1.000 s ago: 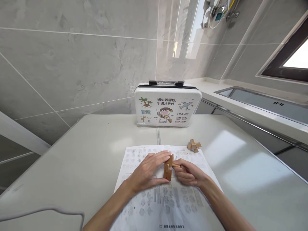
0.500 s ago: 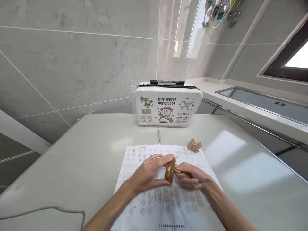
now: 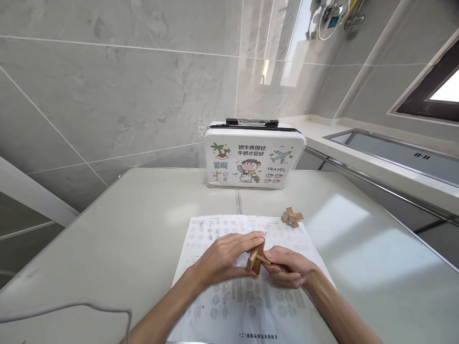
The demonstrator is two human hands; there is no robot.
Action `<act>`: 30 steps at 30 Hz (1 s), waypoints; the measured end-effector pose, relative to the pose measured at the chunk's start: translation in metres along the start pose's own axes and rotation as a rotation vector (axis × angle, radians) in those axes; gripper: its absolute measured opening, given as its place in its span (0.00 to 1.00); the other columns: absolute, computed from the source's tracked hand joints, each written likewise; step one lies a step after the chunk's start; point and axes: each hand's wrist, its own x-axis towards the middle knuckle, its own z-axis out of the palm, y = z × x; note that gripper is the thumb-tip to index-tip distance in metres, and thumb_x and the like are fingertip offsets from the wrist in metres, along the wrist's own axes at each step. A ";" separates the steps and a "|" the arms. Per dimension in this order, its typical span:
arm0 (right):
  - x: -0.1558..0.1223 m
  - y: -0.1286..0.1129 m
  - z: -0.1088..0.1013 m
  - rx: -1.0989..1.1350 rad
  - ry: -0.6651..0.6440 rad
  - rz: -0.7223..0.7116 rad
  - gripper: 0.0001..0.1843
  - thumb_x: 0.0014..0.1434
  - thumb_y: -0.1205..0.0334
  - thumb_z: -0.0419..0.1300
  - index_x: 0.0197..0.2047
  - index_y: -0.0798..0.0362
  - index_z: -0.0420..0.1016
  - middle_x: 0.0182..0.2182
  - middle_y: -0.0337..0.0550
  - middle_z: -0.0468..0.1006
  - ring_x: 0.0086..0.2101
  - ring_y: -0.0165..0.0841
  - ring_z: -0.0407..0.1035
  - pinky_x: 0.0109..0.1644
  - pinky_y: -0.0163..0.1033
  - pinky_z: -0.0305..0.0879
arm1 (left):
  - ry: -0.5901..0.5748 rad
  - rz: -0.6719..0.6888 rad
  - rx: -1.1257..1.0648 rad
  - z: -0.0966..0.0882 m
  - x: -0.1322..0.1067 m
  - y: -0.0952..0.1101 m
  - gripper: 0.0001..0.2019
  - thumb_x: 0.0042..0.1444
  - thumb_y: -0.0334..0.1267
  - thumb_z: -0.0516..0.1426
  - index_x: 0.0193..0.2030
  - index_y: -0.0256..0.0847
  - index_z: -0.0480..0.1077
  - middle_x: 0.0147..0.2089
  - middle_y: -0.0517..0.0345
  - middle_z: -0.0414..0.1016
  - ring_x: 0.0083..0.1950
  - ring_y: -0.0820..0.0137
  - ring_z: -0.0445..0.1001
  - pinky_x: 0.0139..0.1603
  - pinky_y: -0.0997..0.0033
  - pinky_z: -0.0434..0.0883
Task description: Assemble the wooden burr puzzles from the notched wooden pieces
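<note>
Between both hands, above a printed sheet (image 3: 211, 301), are interlocking wooden puzzle pieces (image 3: 255, 260). My left hand (image 3: 229, 255) grips them from the left, fingers over the top end and thumb at the bottom end. From the right, my right hand (image 3: 287, 267) pinches a wooden stick that meets the others at an angle; its other fingers are curled. How the pieces fit together is partly hidden by the fingers. A cross-shaped wooden puzzle (image 3: 292, 217) lies by the sheet's far right corner, apart from both hands.
A white cartoon-printed case (image 3: 255, 160) with a black handle stands at the table's back edge, by the grey tiled wall (image 3: 143, 95). The white table (image 3: 136, 229) has a seam down its middle. A grey cable (image 3: 71, 306) crosses the near left. At right runs a counter (image 3: 387, 167).
The wooden pieces have turned slightly in my hands, and the lower block has tilted to the left. Both hands keep their grip. The whole view has shifted a little.
</note>
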 end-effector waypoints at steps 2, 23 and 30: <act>0.000 0.000 -0.002 -0.008 0.004 0.007 0.27 0.71 0.43 0.59 0.26 0.51 0.63 0.07 0.21 0.53 0.06 0.20 0.39 0.07 0.25 0.43 | -0.015 0.005 0.023 -0.002 0.000 -0.001 0.39 0.66 0.45 0.65 0.77 0.50 0.51 0.71 0.45 0.71 0.68 0.59 0.74 0.63 0.59 0.76; 0.008 0.005 -0.008 0.051 0.095 -0.008 0.24 0.71 0.44 0.59 0.28 0.52 0.66 0.07 0.25 0.60 0.05 0.22 0.42 0.06 0.26 0.45 | 0.012 -0.049 0.296 -0.006 -0.004 -0.017 0.38 0.69 0.44 0.61 0.79 0.46 0.47 0.72 0.44 0.68 0.71 0.57 0.71 0.68 0.52 0.74; 0.014 0.002 -0.012 0.165 0.360 -0.123 0.24 0.69 0.42 0.62 0.30 0.50 0.63 0.09 0.21 0.56 0.09 0.20 0.37 0.07 0.24 0.41 | -0.023 -0.326 0.363 0.002 -0.015 -0.028 0.41 0.68 0.49 0.60 0.80 0.47 0.42 0.79 0.39 0.54 0.76 0.49 0.61 0.70 0.42 0.71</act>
